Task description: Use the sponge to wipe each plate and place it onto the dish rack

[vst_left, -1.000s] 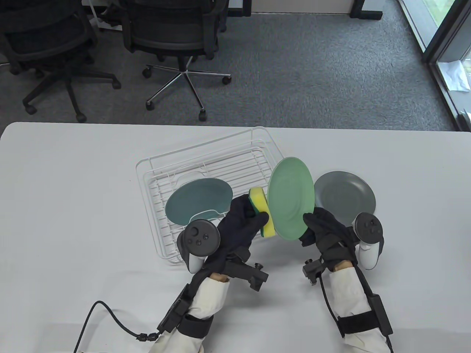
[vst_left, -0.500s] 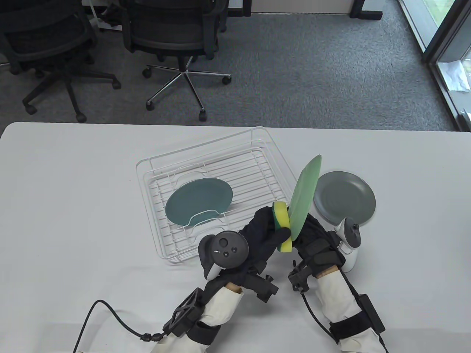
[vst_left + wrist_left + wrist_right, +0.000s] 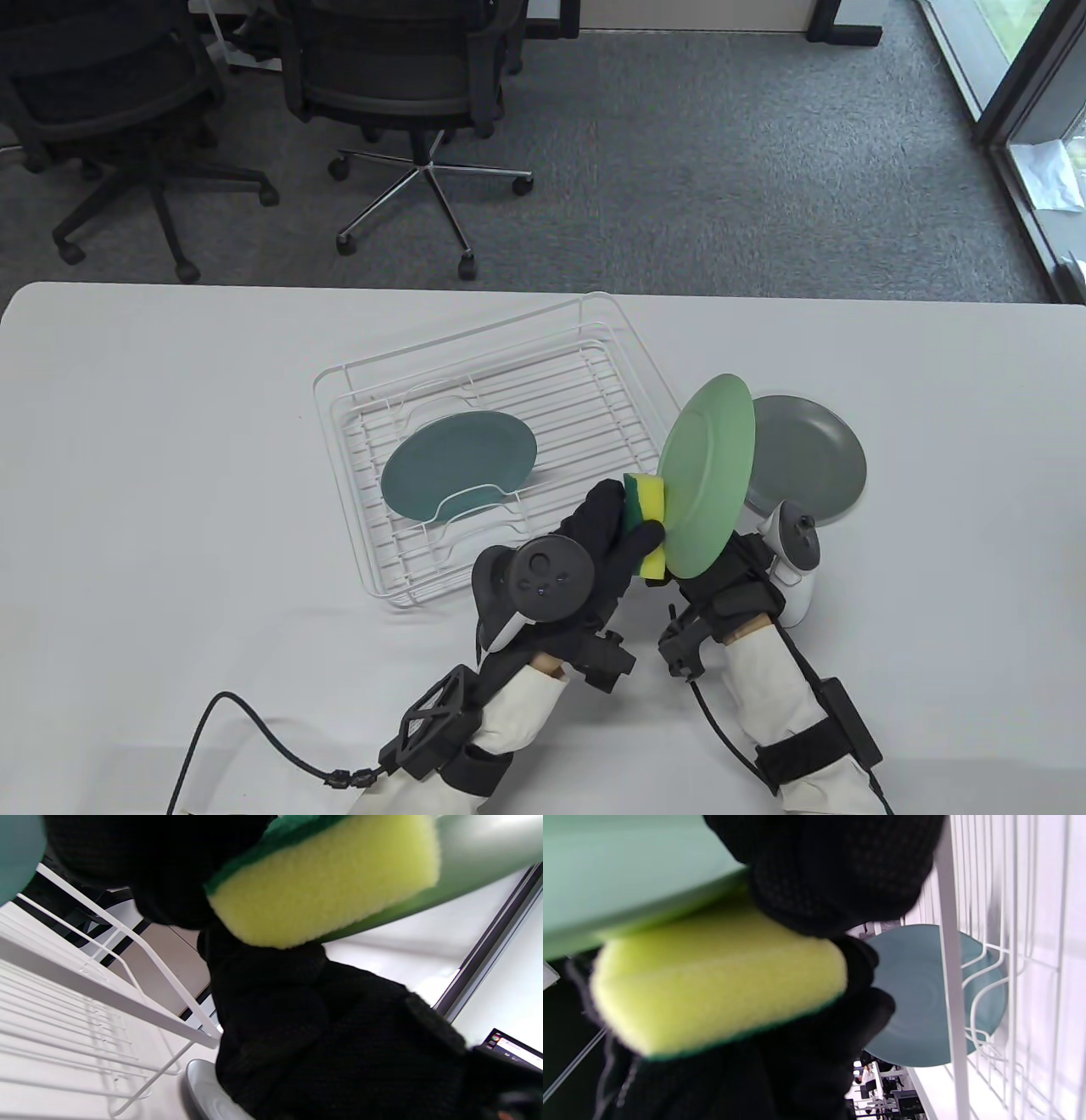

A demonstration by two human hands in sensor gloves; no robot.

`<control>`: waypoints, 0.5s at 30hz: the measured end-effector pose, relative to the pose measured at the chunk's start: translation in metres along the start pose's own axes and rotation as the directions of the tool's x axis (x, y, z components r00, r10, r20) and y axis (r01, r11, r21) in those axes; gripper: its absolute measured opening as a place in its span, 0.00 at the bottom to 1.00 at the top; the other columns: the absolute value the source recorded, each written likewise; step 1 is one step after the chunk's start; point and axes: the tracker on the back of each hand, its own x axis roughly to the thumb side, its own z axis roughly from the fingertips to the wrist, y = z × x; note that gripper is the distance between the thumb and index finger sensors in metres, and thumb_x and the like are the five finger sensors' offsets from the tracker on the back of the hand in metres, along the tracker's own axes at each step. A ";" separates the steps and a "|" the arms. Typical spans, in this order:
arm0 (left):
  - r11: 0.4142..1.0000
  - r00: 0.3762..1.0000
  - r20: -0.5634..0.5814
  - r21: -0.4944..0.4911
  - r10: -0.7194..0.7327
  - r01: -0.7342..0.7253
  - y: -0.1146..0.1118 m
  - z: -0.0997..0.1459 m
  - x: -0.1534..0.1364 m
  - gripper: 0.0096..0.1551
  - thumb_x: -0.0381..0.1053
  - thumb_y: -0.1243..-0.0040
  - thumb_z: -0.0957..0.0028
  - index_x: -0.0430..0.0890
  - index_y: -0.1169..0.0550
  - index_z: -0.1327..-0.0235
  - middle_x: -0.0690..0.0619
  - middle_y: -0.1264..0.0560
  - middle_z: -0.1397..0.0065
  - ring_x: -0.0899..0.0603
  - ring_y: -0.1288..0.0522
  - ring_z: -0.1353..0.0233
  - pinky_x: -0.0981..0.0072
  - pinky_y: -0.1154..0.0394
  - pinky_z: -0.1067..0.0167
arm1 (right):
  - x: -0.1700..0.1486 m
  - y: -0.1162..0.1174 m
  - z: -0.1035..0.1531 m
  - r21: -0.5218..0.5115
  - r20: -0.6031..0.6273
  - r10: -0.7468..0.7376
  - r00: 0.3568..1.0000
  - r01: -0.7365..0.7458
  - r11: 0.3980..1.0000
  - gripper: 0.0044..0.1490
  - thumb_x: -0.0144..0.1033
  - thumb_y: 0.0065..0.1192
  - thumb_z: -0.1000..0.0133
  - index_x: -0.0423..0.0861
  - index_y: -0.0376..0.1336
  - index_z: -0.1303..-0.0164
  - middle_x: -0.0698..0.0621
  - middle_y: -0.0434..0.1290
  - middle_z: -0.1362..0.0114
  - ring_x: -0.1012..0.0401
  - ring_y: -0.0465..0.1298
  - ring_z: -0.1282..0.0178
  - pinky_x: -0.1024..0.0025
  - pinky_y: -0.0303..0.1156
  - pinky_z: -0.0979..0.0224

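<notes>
My right hand grips the light green plate by its lower edge and holds it tilted on edge above the table; the plate hides most of that hand. My left hand grips a yellow and green sponge and presses its yellow side against the plate's left face. In the left wrist view the sponge lies against the green plate. The right wrist view shows the sponge under the plate. A teal plate lies in the white wire dish rack.
A grey plate lies flat on the white table, right of the rack and partly behind the green plate. A black cable trails near the front edge. Office chairs stand on the carpet beyond the table.
The green plate has swung round in my right hand, from face-on through edge-on to its other side. Both hands have shifted a little right and nearer, the sponge staying on the plate.
</notes>
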 end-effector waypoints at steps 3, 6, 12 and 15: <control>1.000 1.000 -0.022 -0.002 -0.007 0.006 0.000 -0.001 -0.004 0.42 0.60 0.54 0.41 0.29 0.31 0.27 0.35 0.18 0.43 0.36 0.16 0.49 0.48 0.19 0.54 | 0.000 0.001 0.000 0.007 -0.010 0.026 1.000 -0.026 1.000 0.30 0.30 0.50 0.35 0.25 0.57 0.29 0.38 0.75 0.49 0.64 0.79 0.60 0.80 0.81 0.59; 0.999 0.999 -0.040 0.015 -0.032 0.032 0.001 -0.003 -0.010 0.42 0.60 0.53 0.40 0.29 0.31 0.26 0.34 0.19 0.42 0.35 0.16 0.49 0.47 0.19 0.53 | 0.001 0.004 -0.001 0.031 -0.012 0.053 0.999 -0.053 0.998 0.29 0.30 0.50 0.35 0.26 0.59 0.30 0.38 0.75 0.50 0.64 0.79 0.62 0.80 0.81 0.60; 1.000 0.996 -0.093 0.031 -0.001 0.004 0.008 -0.005 -0.024 0.41 0.59 0.53 0.39 0.30 0.31 0.25 0.33 0.19 0.42 0.34 0.17 0.48 0.46 0.19 0.53 | 0.002 0.012 -0.003 0.109 -0.031 0.114 0.993 -0.110 0.988 0.28 0.28 0.50 0.36 0.26 0.60 0.32 0.38 0.76 0.51 0.65 0.79 0.64 0.80 0.81 0.62; 0.998 0.992 -0.116 0.034 0.049 -0.045 0.010 -0.007 -0.030 0.41 0.60 0.54 0.39 0.31 0.30 0.25 0.34 0.18 0.42 0.34 0.16 0.48 0.47 0.19 0.52 | 0.002 0.015 -0.004 0.144 -0.035 0.132 0.991 -0.126 0.982 0.28 0.28 0.50 0.36 0.26 0.61 0.32 0.38 0.76 0.52 0.65 0.79 0.65 0.79 0.80 0.63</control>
